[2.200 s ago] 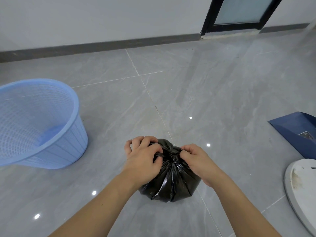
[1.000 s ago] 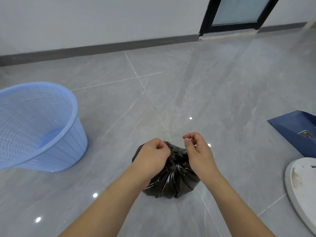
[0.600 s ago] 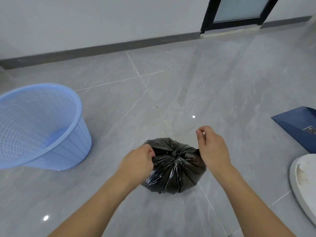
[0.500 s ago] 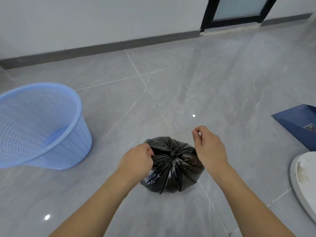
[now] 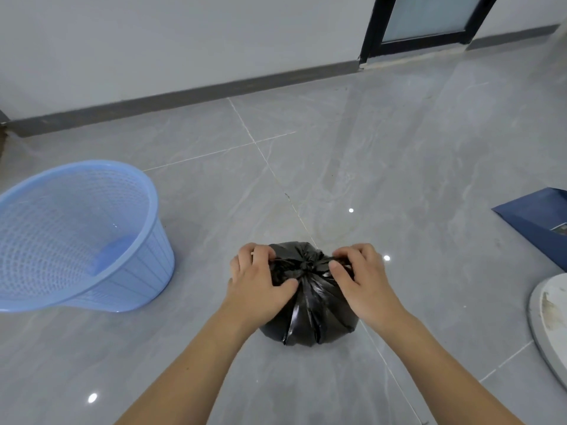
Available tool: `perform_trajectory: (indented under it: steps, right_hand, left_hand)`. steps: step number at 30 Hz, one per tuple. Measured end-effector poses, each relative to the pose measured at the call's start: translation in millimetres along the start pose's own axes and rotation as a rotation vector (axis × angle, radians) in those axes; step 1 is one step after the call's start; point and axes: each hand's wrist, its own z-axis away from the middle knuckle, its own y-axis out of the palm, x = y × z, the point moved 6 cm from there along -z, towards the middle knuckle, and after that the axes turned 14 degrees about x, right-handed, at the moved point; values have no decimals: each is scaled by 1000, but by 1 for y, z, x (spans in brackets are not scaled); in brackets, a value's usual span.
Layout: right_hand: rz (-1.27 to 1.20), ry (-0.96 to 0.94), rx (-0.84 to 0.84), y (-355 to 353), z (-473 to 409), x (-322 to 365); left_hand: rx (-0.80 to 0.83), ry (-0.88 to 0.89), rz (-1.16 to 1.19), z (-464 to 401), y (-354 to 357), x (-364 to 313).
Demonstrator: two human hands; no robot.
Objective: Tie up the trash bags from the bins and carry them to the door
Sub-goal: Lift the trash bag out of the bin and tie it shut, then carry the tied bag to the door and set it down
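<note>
Cut off by the frame: blue basket [image 5: 76, 237] at nine o'clock, navy folder [image 5: 540, 222] and white round object [image 5: 552, 326] at three o'clock, door [image 5: 429, 19] at one o'clock; label on folder unreadable.

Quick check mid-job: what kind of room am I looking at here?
Probably an indoor room or hallway of a home or office: grey tiled floor, plain white wall with dark skirting, a black-framed door, and a blue plastic bin beside the tied trash bag.

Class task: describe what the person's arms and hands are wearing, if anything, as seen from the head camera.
Nothing is worn: the left hand and right hand are bare, with no gloves, rings or watch visible. Both forearms are bare to the frame edge, no sleeves showing.
</note>
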Motion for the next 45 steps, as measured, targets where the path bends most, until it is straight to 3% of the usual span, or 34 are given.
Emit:
perform_trajectory:
  steps: [6,10,18,22,27,36,40,45]
  right_hand:
    - [181,127,89,15,-1,-23]
    - [-5,87,73,18,-6,-20]
    - [-166,55,-26,-26,-3,41]
    - [-216,109,-31,-94,24,101]
    - [-292,190,-139,-222,73,196]
    - [-376,227,-310,-480,181,445]
    - [-387,161,-351,-548,215,535]
    - [-355,107,-376,-592,236,572]
  left_hand:
    - [50,-51,239,-13,16,33]
    - [-14,38,250,-19,17,31]
    - [-63,-30,526,-3,-25,-8]
    - [-65,-47,571,27,-84,-74]
    - [-44,-8,558,79,-179,-208]
    - [-24,186,394,258,-424,-472]
    - [-104,217,422,327,-502,-533]
    - [-137,212,460,358,-530,-561]
